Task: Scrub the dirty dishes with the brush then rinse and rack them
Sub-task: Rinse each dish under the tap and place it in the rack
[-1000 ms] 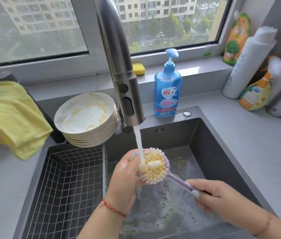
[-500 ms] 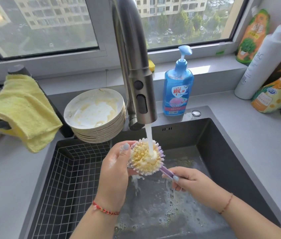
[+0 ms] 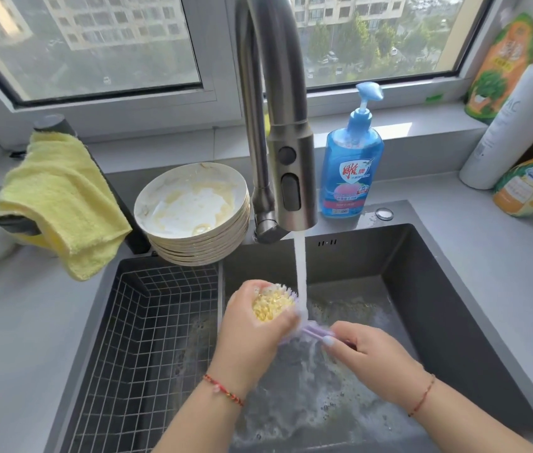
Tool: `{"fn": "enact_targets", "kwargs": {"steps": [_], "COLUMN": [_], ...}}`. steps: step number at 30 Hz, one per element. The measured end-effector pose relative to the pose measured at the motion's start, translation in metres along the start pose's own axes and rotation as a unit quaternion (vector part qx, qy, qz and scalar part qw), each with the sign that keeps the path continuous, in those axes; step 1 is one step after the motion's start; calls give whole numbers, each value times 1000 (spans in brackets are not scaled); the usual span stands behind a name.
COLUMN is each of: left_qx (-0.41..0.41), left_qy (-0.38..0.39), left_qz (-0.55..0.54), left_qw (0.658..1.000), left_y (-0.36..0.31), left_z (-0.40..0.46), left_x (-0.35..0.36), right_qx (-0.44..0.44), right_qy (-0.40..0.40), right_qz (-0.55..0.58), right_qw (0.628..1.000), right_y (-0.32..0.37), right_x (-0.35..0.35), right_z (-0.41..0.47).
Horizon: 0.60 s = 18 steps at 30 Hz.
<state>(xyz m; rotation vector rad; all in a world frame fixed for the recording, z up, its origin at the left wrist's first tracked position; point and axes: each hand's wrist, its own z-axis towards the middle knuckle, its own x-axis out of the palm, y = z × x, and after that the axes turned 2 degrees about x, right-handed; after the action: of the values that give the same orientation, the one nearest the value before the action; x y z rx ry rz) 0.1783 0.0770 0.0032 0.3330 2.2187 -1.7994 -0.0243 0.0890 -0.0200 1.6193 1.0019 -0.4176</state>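
Upper left of the frame: yellow terry cloth (image 3: 59, 197) draped over a dark rack arm. Lower left: dark wire mesh basket (image 3: 147, 348) set in the left part of the sink. Centre left, above the basket's far edge: stack of soiled white shallow plates (image 3: 193, 204), streaked with yellow residue. Centre: left hand (image 3: 255, 331), fingers curled round the yellow-bristled head of the round dish brush (image 3: 271, 305), bristles facing up. Brushed-steel pull-down tap (image 3: 288, 158) above, its water stream (image 3: 301, 276) falling just right of the bristles. Centre right: right hand (image 3: 373, 358) pinching the brush's lilac handle. Wet dark sink basin (image 3: 438, 289) beneath. Upper centre right: blue pump bottle of detergent (image 3: 350, 165) on the sink's far rim.
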Motion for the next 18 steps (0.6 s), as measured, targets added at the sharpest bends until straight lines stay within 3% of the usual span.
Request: {"fn": "enact_targets", "kwargs": {"steps": [5, 9, 13, 16, 18], "left_qx": [-86, -82, -159, -171, -224], "left_qy": [30, 107, 50, 72, 62], "left_qz": [-25, -27, -89, -85, -143], "left_qw": [996, 991, 982, 979, 962], "left_y": [0, 6, 27, 31, 32], "left_z": [24, 38, 48, 41, 37], "left_x": [33, 58, 64, 59, 55], "right_qx": [37, 48, 38, 28, 19], "right_qy": [-61, -93, -112, -116, -112], "right_qz": [-115, -182, -206, -218, -220], "right_qw": [991, 978, 971, 969, 969], "right_y": [-8, -26, -39, -44, -46], "right_x": [-11, -14, -14, -13, -12], "right_z": [-9, -14, -18, -21, -23]}}
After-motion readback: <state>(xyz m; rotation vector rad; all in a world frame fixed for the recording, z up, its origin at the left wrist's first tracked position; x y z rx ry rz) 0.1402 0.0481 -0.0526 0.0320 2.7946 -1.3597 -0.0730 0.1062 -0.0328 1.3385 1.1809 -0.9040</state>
